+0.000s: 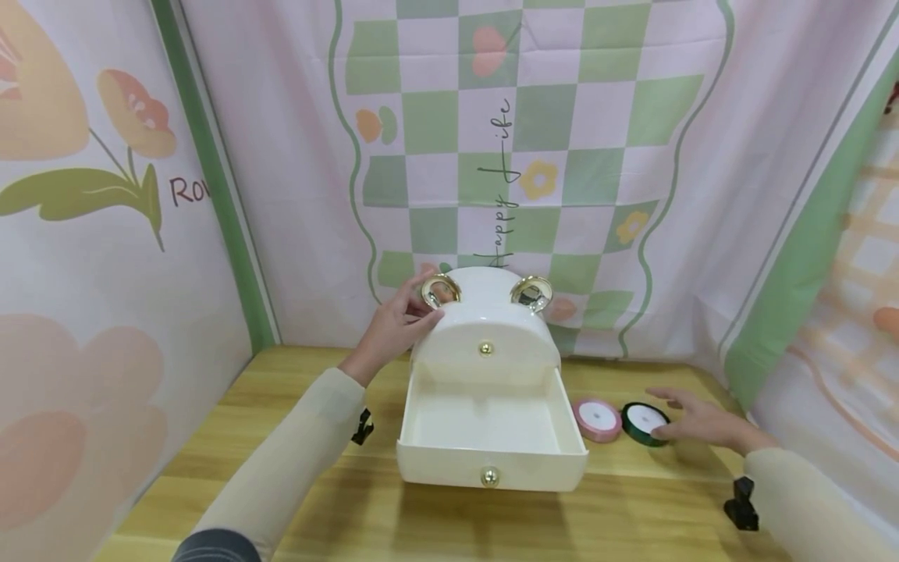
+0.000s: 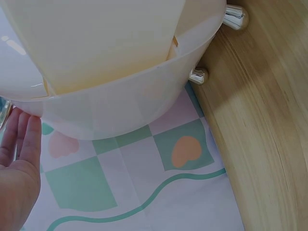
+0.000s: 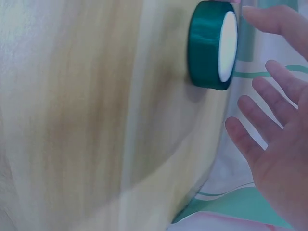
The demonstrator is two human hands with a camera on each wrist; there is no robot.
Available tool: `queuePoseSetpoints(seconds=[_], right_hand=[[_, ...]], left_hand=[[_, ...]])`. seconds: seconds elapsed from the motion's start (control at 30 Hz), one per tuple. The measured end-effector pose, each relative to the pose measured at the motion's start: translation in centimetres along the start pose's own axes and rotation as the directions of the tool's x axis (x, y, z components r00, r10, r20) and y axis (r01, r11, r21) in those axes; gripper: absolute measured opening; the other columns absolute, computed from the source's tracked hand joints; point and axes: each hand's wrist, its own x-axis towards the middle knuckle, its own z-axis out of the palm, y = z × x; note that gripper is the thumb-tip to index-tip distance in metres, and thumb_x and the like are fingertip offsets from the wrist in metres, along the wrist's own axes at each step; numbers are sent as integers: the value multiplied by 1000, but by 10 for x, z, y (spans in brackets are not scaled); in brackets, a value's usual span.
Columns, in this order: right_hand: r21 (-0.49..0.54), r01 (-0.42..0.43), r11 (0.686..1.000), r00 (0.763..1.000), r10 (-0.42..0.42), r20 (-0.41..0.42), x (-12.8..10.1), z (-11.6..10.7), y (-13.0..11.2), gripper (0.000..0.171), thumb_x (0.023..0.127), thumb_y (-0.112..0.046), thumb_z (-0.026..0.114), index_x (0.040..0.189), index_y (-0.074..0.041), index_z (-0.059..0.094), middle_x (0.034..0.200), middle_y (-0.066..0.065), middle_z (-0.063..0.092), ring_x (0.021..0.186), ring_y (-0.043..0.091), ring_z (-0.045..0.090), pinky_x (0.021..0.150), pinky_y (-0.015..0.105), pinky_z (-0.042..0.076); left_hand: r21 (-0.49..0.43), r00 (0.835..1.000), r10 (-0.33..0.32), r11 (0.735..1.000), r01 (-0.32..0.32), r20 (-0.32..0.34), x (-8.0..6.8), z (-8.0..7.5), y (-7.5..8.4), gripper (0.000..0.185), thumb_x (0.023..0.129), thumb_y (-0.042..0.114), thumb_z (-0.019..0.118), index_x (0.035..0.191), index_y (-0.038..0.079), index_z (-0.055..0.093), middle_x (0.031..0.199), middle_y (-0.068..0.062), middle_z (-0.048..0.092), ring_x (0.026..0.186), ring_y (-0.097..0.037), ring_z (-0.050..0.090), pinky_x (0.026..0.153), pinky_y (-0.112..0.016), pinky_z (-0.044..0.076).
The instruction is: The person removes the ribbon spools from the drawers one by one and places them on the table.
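Note:
A white storage box (image 1: 481,312) with two gold ring ears stands on the wooden table, its front drawer (image 1: 492,471) pulled out and bare inside. My left hand (image 1: 399,324) rests against the box's upper left side by one gold ear (image 1: 441,292). In the left wrist view, the left hand (image 2: 21,159) has straight fingers touching the white shell. My right hand (image 1: 705,421) is spread beside a roll of dark green ribbon (image 1: 637,439). Seen from the right wrist, the right hand's (image 3: 284,130) fingers are apart, holding nothing, near the green roll (image 3: 207,45).
A pink ribbon roll (image 1: 597,435) lies between the green roll and the drawer. Small gold feet (image 2: 198,75) hold up the box. Printed curtains (image 1: 527,156) hang behind and beside the table (image 1: 295,390). Black clips (image 1: 742,503) show near both wrists.

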Motion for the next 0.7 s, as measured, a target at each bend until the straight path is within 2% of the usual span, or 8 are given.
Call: queuePoseSetpoints(seconds=[0.33,0.53,0.7], right_hand=[[-62,97,993,994,-100,-36,0,-15,-36,71,92,-23,73,145,10,39,142,40,40,123,63,41,85,68,49],[-86,138,987,988,-144,-64,3,-23,-54,69,94,-25,72,147,5,40,142,35,44,122,56,47,89,67,48],[-116,170,979,981,-179,-70,4,-29,-67,66,96,-25,71,148,2,42,142,31,48,121,50,51,88,59,52]], left_hand=[[-2,1000,-6,1000,6,3,0,-1,1,67,98,34,67,155,42,31,105,-4,64,98,-17,64,91,-31,55],[-5,1000,-9,1000,9,2,0,-1,1,68,98,34,67,155,42,31,104,-4,65,98,-17,64,92,-31,55],[-8,1000,-11,1000,11,1,0,0,1,67,98,32,67,154,44,31,104,-4,65,98,-16,64,91,-29,54]])
